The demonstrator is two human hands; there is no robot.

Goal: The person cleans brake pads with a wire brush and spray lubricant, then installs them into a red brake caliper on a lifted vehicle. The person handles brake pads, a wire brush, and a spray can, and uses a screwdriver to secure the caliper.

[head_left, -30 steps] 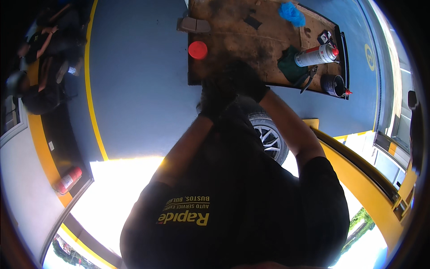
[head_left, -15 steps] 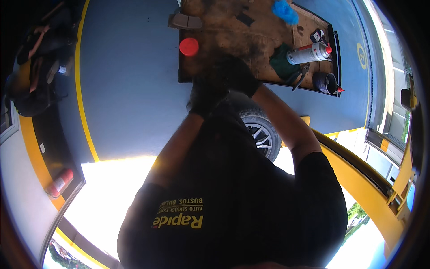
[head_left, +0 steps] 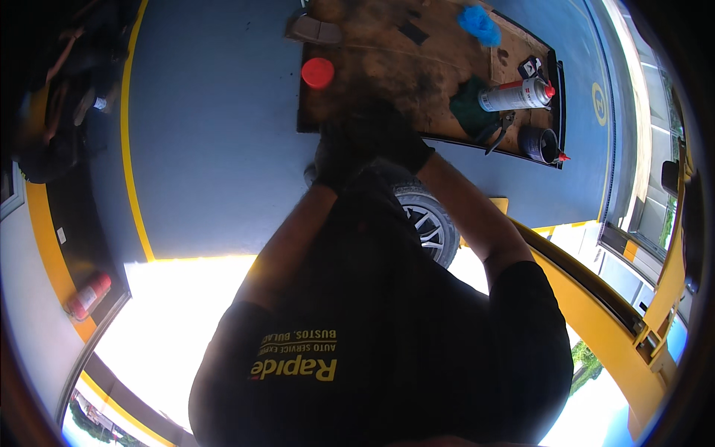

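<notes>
My left hand and my right hand, both in black gloves, are close together over the near left edge of a wooden-topped tray table. Their fingers look curled inward, but dark gloves and a dark blur hide whatever lies between them. Just beyond my left hand, a round red lid sits at the table's left edge. Farther off, a grey-brown brake pad overhangs that same edge. Dark smudges stain the wood around my fingers.
Right on the table are a spray can, dark green cloth, pliers, an open dark can and a crumpled blue glove. Below stands a wheel. A yellow lift arm runs right; another person is far left.
My view has shifted slightly, so the table sits a little differently in it. Both hands stay together at the same table edge, with only slight movement.
</notes>
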